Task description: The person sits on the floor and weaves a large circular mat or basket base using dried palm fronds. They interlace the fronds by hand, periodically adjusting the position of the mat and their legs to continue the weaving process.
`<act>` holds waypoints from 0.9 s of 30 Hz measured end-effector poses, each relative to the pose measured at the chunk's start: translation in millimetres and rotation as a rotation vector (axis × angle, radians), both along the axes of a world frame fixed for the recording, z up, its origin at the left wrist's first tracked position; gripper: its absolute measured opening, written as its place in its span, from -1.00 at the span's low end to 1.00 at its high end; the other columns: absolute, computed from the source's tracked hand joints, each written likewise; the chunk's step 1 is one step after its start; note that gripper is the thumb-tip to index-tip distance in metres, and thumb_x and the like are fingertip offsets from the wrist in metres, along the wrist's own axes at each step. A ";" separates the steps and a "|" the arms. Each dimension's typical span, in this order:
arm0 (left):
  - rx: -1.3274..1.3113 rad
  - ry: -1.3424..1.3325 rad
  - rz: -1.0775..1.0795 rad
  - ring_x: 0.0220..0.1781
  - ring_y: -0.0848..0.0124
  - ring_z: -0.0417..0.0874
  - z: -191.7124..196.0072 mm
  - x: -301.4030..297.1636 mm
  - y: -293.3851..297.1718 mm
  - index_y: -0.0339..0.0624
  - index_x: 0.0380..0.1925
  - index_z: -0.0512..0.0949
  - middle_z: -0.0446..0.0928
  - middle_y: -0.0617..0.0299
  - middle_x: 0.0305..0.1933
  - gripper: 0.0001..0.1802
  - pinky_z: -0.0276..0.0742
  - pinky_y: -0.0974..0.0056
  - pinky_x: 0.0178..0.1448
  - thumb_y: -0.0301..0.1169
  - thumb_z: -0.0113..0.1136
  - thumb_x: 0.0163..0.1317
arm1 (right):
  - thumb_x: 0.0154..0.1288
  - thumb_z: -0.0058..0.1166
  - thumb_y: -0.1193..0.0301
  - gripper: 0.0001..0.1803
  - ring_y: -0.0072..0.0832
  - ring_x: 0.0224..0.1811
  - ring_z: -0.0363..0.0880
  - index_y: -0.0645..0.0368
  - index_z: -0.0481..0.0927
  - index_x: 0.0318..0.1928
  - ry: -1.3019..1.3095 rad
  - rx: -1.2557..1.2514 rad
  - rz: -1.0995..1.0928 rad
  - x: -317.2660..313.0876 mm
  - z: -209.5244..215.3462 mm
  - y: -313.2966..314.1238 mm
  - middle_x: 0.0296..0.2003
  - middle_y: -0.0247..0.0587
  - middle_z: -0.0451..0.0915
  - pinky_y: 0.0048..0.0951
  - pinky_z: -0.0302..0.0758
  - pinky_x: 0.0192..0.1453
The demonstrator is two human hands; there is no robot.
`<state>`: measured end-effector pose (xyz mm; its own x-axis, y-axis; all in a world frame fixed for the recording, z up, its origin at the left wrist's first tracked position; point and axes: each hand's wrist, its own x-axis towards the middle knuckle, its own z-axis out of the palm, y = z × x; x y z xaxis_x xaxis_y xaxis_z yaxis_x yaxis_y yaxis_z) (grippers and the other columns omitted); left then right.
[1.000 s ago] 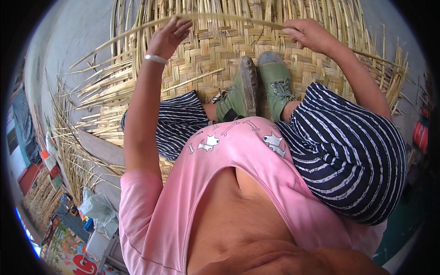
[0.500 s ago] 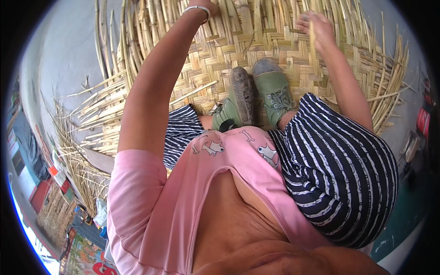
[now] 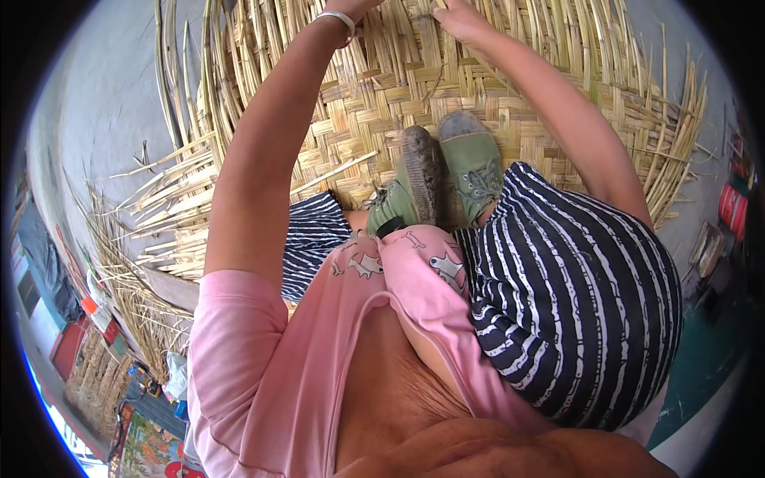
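A half-woven mat of flattened pale reed strips [image 3: 374, 107] spreads in front of me, with long loose strips fanning out along its far side. At the far edge of the view, my left hand [image 3: 355, 6], a silver bangle on its wrist, is over the loose strips; its fingers are cut off by the frame. My right hand [image 3: 464, 19] is a little to the right of it, low over the far part of the weave. Its visible fingers are closed together, but whatever they grip is hidden at the frame's edge.
My green shoes [image 3: 472, 167] rest on the woven part. Loose strip ends [image 3: 179, 211] stick out at the left, and more [image 3: 681, 143] at the right. A heap of thin reeds [image 3: 135, 295] lies at the lower left. A red object [image 3: 733, 209] stands at the far right.
My right hand has moved left and farther away, from the right side of the mat to near my left hand. A strip was upright at it before. My left hand has barely shifted.
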<state>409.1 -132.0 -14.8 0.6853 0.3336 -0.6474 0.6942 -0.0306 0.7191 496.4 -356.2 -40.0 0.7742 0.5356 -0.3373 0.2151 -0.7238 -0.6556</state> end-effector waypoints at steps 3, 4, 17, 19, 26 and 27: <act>-0.166 -0.046 0.035 -0.25 0.20 0.73 13.9 -13.8 -7.0 -0.28 -0.09 0.61 0.70 0.02 -0.13 -0.65 0.63 0.06 -0.24 -0.19 0.33 0.40 | 0.53 -0.10 0.40 -0.57 -0.23 0.03 0.65 0.10 0.46 0.35 0.158 -0.035 -0.046 4.5 2.9 2.3 0.03 0.01 0.66 -0.18 0.62 0.03; -0.233 -0.087 0.041 -0.19 0.19 0.74 17.9 -17.7 -9.7 -0.28 -0.07 0.60 0.71 0.02 -0.11 -0.67 0.65 0.04 -0.18 -0.21 0.31 0.42 | 0.54 -0.10 0.40 -0.57 -0.26 -0.01 0.64 0.11 0.44 0.36 0.277 0.040 -0.120 14.0 -6.7 -2.0 0.00 -0.02 0.66 -0.20 0.62 0.00; -0.372 -0.079 0.230 0.00 0.12 0.73 24.1 -38.0 -16.3 -0.28 0.11 0.58 0.71 0.02 0.03 -0.51 0.66 -0.06 0.12 -0.04 0.05 0.56 | 0.55 -0.02 0.38 -0.62 -0.24 -0.01 0.69 0.13 0.47 0.30 0.661 0.291 -0.456 32.2 -3.3 0.2 -0.05 -0.09 0.68 0.07 0.64 0.00; -0.520 -0.140 0.252 0.06 0.10 0.71 19.5 -44.7 -9.7 -0.28 0.15 0.56 0.69 0.00 0.07 -0.36 0.62 -0.09 0.17 0.12 -0.08 0.56 | 0.54 0.00 0.40 -0.64 -0.26 -0.04 0.70 0.13 0.50 0.28 0.747 0.257 -0.354 38.4 2.0 4.4 -0.07 -0.10 0.69 0.03 0.66 -0.04; -0.692 -0.336 0.345 0.16 0.10 0.68 10.0 -41.1 -2.6 -0.23 0.22 0.55 0.68 0.01 0.14 -0.33 0.53 -0.13 0.32 0.15 -0.17 0.57 | 0.49 0.07 0.49 -0.70 -0.31 -0.16 0.74 0.14 0.59 0.18 0.979 0.312 -0.132 18.7 29.2 11.5 -0.14 -0.12 0.74 -0.08 0.71 -0.17; -0.702 -0.372 0.313 0.16 0.11 0.69 8.4 -38.0 -0.2 -0.21 0.22 0.55 0.69 0.03 0.13 -0.35 0.54 -0.13 0.31 0.13 -0.14 0.57 | 0.48 0.08 0.50 -0.70 -0.31 -0.18 0.75 0.14 0.61 0.17 0.991 0.324 -0.126 16.6 30.3 11.8 -0.15 -0.13 0.75 -0.09 0.71 -0.19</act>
<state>371.0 -132.2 -6.4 0.8375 0.1491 -0.5257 0.3109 0.6612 0.6827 513.0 -344.4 -9.7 0.2864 0.6483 -0.7054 -0.5887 -0.4618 -0.6635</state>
